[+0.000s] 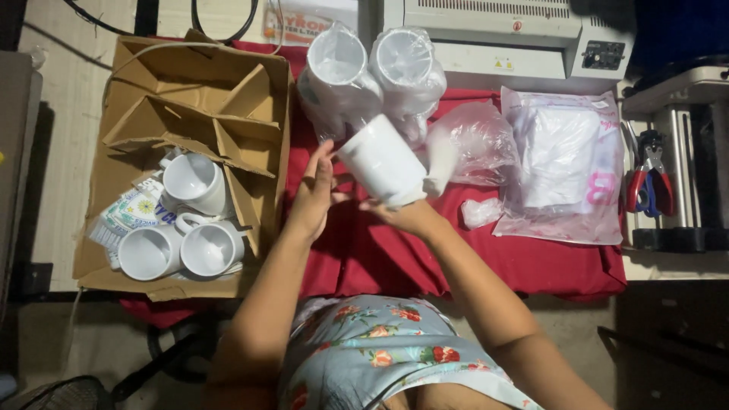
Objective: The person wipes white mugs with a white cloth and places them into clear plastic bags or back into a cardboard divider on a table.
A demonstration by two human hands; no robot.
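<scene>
Right hand (402,216) grips a white mug (381,162) from below, tilted above the red-covered table (380,258); left hand (313,199), fingers open, touches its rim. Cardboard box (190,99) sits left.

At nine o'clock, an open brown cardboard box with dividers (190,99) holds three white ceramic mugs (194,182). At twelve, a white laminating machine (493,34). At three, red-handled pliers (645,178) beside clear plastic bags (562,163) on red cloth (456,262).
</scene>
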